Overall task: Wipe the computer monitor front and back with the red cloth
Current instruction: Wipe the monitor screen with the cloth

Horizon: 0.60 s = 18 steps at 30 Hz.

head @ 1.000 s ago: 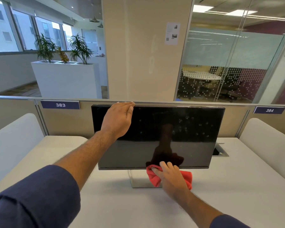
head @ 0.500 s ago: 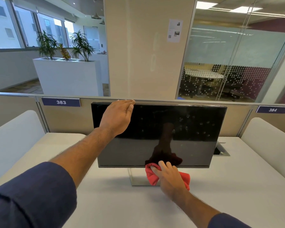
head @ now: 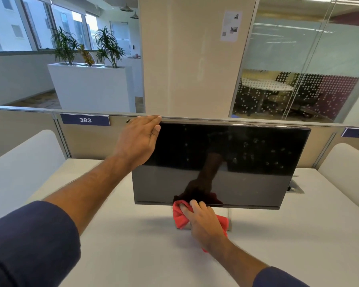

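Observation:
A black computer monitor (head: 247,162) stands on a white desk (head: 122,262), its dark screen facing me and dotted with smudges. My left hand (head: 137,139) rests on the monitor's top left corner, fingers straight along the top edge. The red cloth (head: 179,216) is bunched under my right hand (head: 203,224), which holds it against the screen's bottom edge, just left of centre and in front of the silver stand (head: 229,221). The back of the monitor is hidden.
A beige partition (head: 39,137) with the labels 383 and 384 runs right behind the monitor. White curved side dividers stand at the left (head: 19,162) and right (head: 344,162). A cable port (head: 294,188) sits in the desk by the monitor's right side.
My right hand has slid the red cloth a little to the left along the screen's bottom edge. My left hand stays on the top left corner.

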### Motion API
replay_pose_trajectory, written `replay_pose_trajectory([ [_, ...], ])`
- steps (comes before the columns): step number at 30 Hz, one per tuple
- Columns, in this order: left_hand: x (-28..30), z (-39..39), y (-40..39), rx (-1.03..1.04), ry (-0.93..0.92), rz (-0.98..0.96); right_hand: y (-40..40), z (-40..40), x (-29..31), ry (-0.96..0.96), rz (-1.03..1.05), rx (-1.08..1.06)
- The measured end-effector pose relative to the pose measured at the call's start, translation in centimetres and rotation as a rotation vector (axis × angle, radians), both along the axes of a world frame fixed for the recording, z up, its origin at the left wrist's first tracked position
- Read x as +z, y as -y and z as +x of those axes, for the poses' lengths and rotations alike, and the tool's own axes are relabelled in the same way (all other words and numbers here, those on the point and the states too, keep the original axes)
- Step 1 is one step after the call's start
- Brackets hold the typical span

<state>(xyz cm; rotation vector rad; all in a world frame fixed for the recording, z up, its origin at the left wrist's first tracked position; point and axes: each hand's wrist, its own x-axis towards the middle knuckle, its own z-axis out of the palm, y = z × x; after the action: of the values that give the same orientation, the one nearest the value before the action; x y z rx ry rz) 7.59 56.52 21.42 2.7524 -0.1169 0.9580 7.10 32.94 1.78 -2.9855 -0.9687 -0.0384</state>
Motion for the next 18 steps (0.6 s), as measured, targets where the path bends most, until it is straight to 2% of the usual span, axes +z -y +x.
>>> replay_pose_trajectory([
  [10, 0.0, -0.5, 0.2, 0.005, 0.037, -0.003, 2.6, 0.3, 0.6, 0.077, -0.057, 0.014],
  [18, -0.5, -0.3, 0.5, 0.011, 0.061, -0.048, -2.0, -0.6, 0.9, 0.035, -0.005, 0.016],
])
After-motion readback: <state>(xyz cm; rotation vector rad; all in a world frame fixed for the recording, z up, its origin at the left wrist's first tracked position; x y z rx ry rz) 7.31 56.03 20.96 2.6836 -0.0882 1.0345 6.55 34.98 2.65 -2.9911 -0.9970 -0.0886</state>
